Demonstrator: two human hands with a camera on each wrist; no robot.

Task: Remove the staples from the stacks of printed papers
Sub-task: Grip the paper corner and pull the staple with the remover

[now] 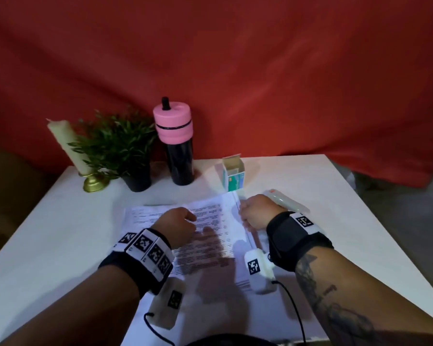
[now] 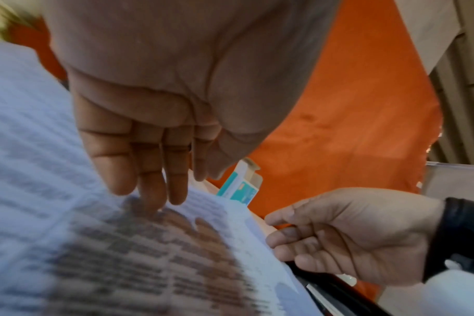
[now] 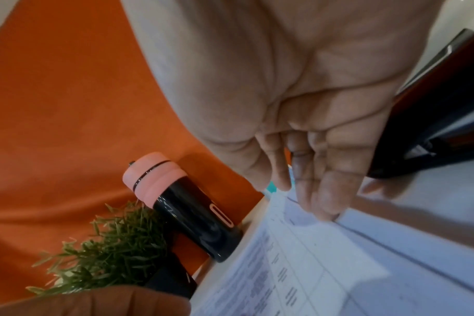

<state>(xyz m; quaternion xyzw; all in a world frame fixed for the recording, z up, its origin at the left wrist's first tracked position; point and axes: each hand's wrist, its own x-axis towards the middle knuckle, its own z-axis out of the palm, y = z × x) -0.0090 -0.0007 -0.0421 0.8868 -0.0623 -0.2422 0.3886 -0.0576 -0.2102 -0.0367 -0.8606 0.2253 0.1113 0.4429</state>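
A stack of printed papers (image 1: 210, 216) lies flat in the middle of the white table (image 1: 60, 233). My left hand (image 1: 175, 222) is over its centre. In the left wrist view its fingers (image 2: 149, 171) are straight and their tips touch the printed sheet (image 2: 68, 235). My right hand (image 1: 256, 213) is at the stack's right edge. Its fingertips (image 3: 325, 205) come down on the margin of the papers (image 3: 298, 267), with the thumb close above the edge (image 2: 279, 218). No staple can be made out in any view.
A small open box (image 1: 233, 176) stands just beyond the papers. A pale long tool with an orange end (image 1: 285, 201) lies behind my right hand. At the back left stand a pink-lidded black bottle (image 1: 176, 146), a potted plant (image 1: 120, 148) and a candle (image 1: 68, 148).
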